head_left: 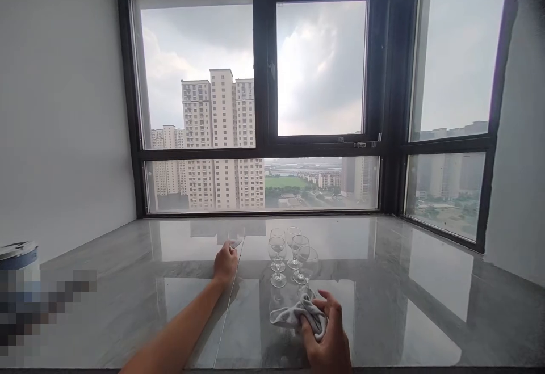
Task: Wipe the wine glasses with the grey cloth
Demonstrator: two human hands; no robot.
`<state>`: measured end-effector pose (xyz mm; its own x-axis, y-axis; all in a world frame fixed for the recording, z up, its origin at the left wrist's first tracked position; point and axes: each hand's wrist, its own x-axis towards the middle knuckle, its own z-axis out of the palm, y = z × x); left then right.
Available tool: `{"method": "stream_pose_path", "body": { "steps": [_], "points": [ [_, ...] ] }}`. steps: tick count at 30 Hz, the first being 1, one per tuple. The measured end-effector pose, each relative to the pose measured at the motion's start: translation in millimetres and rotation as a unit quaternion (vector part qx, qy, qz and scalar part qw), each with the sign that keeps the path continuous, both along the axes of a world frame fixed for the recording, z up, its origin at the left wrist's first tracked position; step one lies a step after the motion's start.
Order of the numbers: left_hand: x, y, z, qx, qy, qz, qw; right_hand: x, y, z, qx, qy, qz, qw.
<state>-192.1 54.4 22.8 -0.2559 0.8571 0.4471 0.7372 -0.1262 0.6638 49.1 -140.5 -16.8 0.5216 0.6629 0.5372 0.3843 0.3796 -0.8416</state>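
My left hand reaches out over the grey ledge, its fingers closed on the lower part of a stemmed glass whose clear bowl shows above them. Bunched in my right hand is a grey cloth, held between thumb and fingers, with the index finger raised. Several clear stemmed glasses stand upright close together ahead of the cloth, among them a front left glass. The nearest glass is right beside the cloth, which partly covers its foot; whether they touch I cannot tell.
The glossy tiled ledge reflects the dark-framed window behind it. At the far left stands a white and blue bucket, partly blurred out. A white wall bounds the left side, and another wall the right.
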Motion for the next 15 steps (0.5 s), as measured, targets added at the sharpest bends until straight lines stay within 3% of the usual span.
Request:
{"method": "stream_pose_path", "body": {
  "steps": [3,6,9,12,15],
  "points": [
    [11,-20,9.7,0.115,0.023,-0.069,0.991,3,-7,6.0,0.031,0.032,-0.028,0.999],
    [28,-46,18.2,0.230,0.089,-0.190,0.950,10,-13,11.8,0.073,0.067,-0.103,0.990],
    [49,-69,21.8,0.252,0.172,-0.279,0.911,19,-19,17.1,0.131,0.101,-0.157,0.974],
    [66,-83,19.7,0.290,0.251,-0.349,0.855,23,-23,21.2,0.156,0.115,-0.152,0.969],
    [76,-88,14.7,0.323,0.311,-0.370,0.814,22,-25,22.3,0.169,0.119,-0.138,0.969]
  ]
}}
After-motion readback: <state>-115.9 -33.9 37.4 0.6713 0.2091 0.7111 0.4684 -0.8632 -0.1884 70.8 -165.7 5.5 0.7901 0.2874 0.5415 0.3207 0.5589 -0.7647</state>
